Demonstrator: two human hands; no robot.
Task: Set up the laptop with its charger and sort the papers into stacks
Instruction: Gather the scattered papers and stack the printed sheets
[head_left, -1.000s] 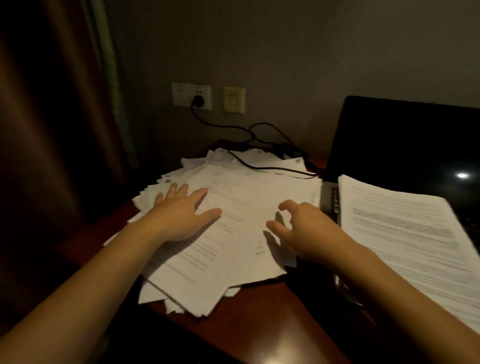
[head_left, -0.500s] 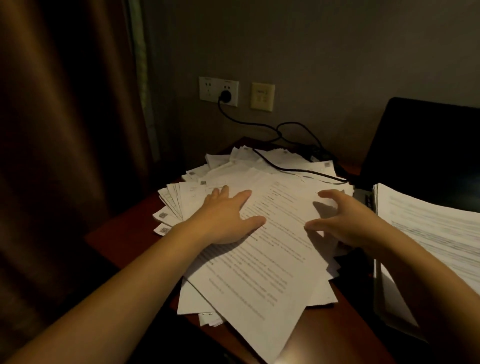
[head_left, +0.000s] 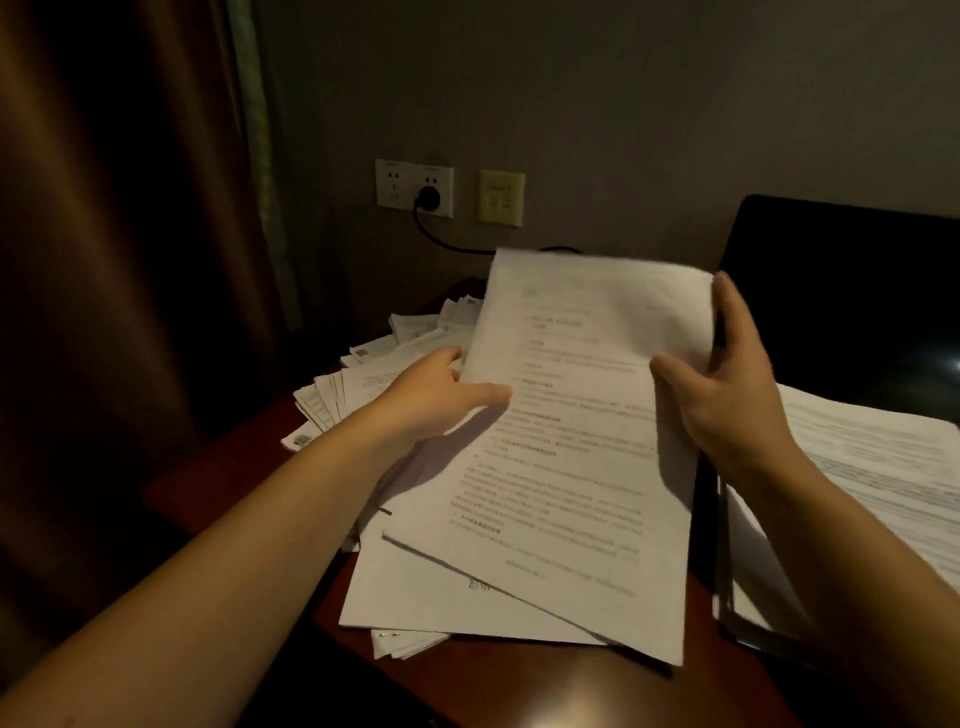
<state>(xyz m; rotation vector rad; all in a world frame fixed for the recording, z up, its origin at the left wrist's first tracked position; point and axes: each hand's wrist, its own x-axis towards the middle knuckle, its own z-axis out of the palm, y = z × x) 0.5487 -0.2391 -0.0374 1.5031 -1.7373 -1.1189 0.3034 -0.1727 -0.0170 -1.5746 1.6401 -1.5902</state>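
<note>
Thumbs on top, we gripped the printed sheet (head_left: 571, 457) by both side edges, left hand (head_left: 431, 397) and right hand (head_left: 732, 400), above the loose pile (head_left: 332, 395).

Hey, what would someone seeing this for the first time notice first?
The pale printed sheets held up mid-frame stand out most, the left hand gripping their left edge and the right hand their right edge. Beneath them a loose pile of papers sprawls over the dark red desk, and a neater stack lies on the open laptop at the right.
</note>
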